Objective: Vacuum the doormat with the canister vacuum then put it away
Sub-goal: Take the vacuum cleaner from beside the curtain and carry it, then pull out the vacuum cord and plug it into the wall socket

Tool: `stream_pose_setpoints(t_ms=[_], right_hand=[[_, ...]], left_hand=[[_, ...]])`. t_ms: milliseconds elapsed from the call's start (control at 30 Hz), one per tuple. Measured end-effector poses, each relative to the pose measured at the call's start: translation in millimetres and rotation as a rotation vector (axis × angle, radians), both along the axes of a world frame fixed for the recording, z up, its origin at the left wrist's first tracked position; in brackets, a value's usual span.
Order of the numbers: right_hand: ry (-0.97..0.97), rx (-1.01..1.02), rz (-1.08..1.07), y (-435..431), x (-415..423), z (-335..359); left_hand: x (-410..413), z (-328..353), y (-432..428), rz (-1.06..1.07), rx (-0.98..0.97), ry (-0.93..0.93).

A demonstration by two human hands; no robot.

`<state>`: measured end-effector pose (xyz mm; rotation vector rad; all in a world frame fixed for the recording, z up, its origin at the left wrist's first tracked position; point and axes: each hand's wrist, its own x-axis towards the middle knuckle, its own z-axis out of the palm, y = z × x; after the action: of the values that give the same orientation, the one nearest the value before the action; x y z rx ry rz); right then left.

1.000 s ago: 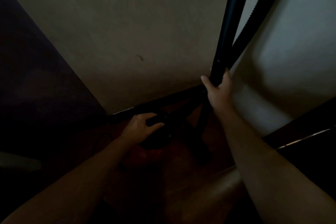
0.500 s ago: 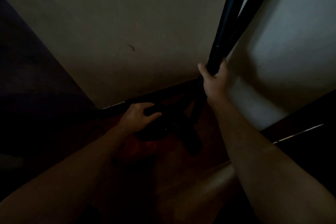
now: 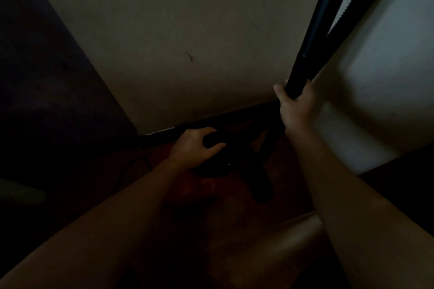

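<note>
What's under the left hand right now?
The left hand grips a dark handle on the canister vacuum; its reddish body below is mostly lost in shadow.

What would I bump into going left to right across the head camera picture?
Dark panel → left hand, holding the vacuum's handle → right hand, gripping the black tube → pale wall.
</note>
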<state>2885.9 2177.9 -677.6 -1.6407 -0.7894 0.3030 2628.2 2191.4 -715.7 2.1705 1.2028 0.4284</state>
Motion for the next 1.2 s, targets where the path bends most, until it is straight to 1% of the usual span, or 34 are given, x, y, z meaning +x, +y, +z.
stream_pose_setpoints(t_ms=[100, 167, 267, 333, 400, 467, 567, 600, 700, 767, 867, 933, 1067, 1133, 1200], right_hand=[[-0.073, -0.109, -0.010, -1.9, 0.6, 2.2], [-0.055, -0.174, -0.028, -5.7, -0.5, 6.3], [-0.078, -0.145, -0.078, -27.5, -13.5, 22.7], [-0.170, -0.114, -0.081, -51.5, -32.6, 37.0], [-0.257, -0.118, 0.009, -75.3, -55.6, 42.2], [-0.293, -0.179, 0.144, -89.1, -78.2, 42.7], [-0.314, -0.266, 0.361, -85.7, -107.0, 43.5], [-0.354, -0.266, 0.442, -80.5, -114.2, 43.8], [-0.564, -0.289, 0.660, -63.8, -126.3, 35.3], [-0.616, -0.354, 0.744, -55.2, -131.5, 33.0], [-0.676, -0.455, 0.843, -58.9, -141.0, 43.8], [-0.721, -0.502, 0.898, -69.9, -148.8, 51.1], [-0.745, -0.512, 0.899, -88.8, -161.3, 60.0], [-0.823, -0.527, 0.924, -87.2, -166.3, 59.7], [-0.896, -0.542, 0.945, -82.1, -169.7, 59.8]], left_hand=[[-3.7, 2.8, -1.6, -0.009, 0.010, -0.001], [-10.7, 4.3, -6.3, 0.005, 0.047, 0.017], [-31.6, 13.5, -20.7, 0.047, 0.074, 0.047], [-51.3, 24.7, -31.3, 0.120, 0.062, 0.054], [-73.1, 34.3, -42.0, 0.225, 0.044, 0.046], [-91.3, 42.3, -54.3, 0.299, 0.011, 0.037], [-115.0, 41.4, -67.7, 0.315, 0.013, 0.037], [-122.8, 36.9, -69.9, 0.316, 0.015, 0.036], [-142.8, 16.3, -73.6, 0.313, 0.028, 0.030], [-156.2, -0.2, -80.2, 0.334, 0.031, 0.024], [-172.5, -4.2, -100.4, 0.366, 0.028, 0.029], [-182.9, -1.3, -113.0, 0.371, -0.006, 0.049], [-198.9, 10.5, -120.7, 0.318, -0.046, 0.134], [-202.4, 9.9, -116.3, 0.310, -0.035, 0.156], [-200.7, 4.9, -111.3, 0.326, -0.009, 0.139]])
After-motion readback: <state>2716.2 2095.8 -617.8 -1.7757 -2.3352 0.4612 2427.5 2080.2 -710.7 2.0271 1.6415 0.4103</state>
